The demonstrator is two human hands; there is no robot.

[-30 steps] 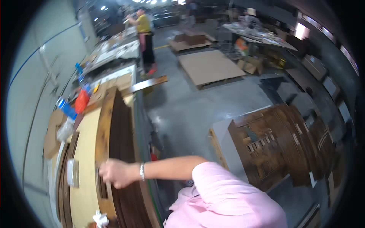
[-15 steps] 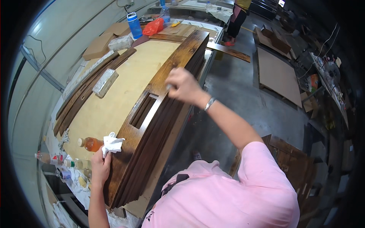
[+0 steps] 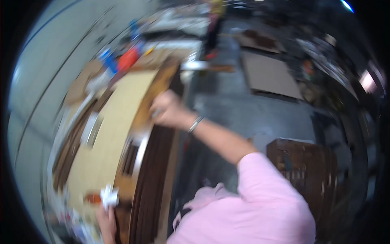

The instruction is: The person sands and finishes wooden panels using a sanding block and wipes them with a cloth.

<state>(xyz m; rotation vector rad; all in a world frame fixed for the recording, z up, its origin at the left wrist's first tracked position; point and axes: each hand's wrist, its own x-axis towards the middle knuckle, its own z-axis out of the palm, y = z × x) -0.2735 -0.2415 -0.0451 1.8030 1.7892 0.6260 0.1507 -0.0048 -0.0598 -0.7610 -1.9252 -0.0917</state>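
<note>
My left hand [image 3: 107,223] is closed on a crumpled white cloth [image 3: 109,197] at the near end of a stack of dark brown wooden boards [image 3: 147,183]. Beside the cloth lies a bottle of amber liquid [image 3: 93,198]. My right hand [image 3: 168,110] is farther along, over the glossy brown top board [image 3: 158,81], just beyond its rectangular cutout [image 3: 131,156]. Its fingers are curled around a small greyish thing, too blurred to name. Blur hides whether that hand touches the wood.
Left of the stack lie a pale yellow panel [image 3: 103,150], a whitish block [image 3: 92,130] and long dark strips [image 3: 73,152]. A blue bottle [image 3: 108,60] and red plastic bag [image 3: 128,59] stand farther back. Another person [image 3: 213,30] is beyond the bench; a brown panel [image 3: 270,73] lies right.
The view has swung to the right and blurred, so the bench appears farther left and lower. My right hand stays over the top board; my left keeps the white cloth.
</note>
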